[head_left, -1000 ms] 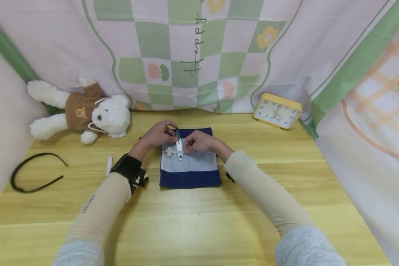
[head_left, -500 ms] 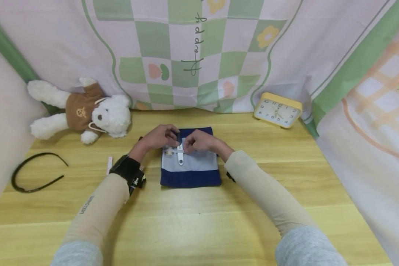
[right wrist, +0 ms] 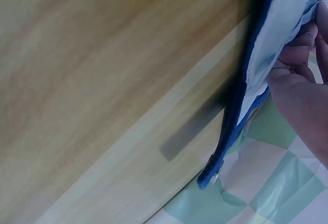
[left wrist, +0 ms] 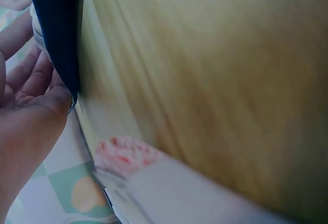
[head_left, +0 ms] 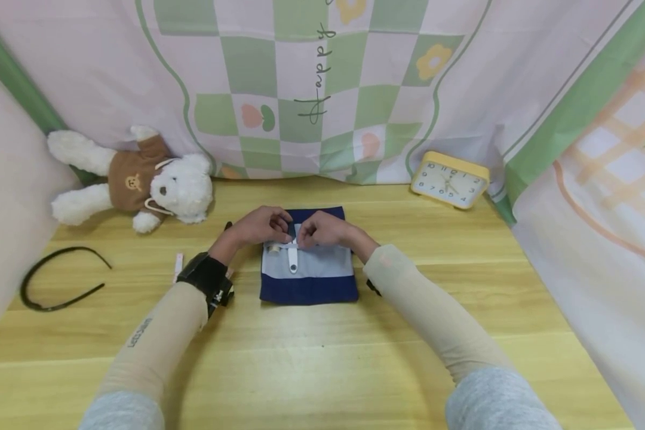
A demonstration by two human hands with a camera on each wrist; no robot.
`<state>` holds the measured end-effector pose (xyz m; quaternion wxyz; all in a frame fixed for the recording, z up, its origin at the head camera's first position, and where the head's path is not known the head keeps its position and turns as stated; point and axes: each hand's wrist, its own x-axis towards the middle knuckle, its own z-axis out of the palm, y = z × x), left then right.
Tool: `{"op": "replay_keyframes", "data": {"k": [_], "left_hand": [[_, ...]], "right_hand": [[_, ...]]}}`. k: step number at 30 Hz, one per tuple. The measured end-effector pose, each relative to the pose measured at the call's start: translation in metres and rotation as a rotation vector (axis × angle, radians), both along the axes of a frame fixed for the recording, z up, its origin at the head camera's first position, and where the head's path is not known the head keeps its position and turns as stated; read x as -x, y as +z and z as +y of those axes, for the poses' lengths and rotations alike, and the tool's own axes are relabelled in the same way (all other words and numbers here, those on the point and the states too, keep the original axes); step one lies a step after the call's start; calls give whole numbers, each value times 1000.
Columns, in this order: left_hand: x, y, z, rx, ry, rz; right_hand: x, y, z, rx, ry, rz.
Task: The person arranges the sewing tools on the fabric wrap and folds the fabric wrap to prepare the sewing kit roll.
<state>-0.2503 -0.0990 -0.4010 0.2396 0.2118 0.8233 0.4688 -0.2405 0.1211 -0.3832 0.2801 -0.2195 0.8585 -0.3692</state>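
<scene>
Pinching a slim tool point(head_left: 293, 260) is the left hand point(head_left: 262, 226) (the right hand point(head_left: 325, 229) grips a pale strap point(head_left: 284, 245)).

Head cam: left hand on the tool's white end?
No, the left hand is at the dark end of the tool, leaving its white end uncovered.

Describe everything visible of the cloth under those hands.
The cloth looks like fabric, a pale grey middle with navy near and far ends. It lies spread on the wooden table. A pale strap crosses part of it, over a white tool beside a beige roll. The right hand seems to pinch the strap; the left hand holds the tool's dark end.
</scene>
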Motion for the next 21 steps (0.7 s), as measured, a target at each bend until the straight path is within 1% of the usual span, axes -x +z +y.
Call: {"op": "replay_keyframes", "data": {"k": [7,14,21], "left_hand": [[0,-1,1,49,-2,28],[-2,2,1,68,-34,61],[-1,3,1,93,-44,72]], "right_hand": [[0,1,-1,-6,5,-3],[-1,1,-2,-20,2,6],[-1,2,-3,-37,-6,15]]}}
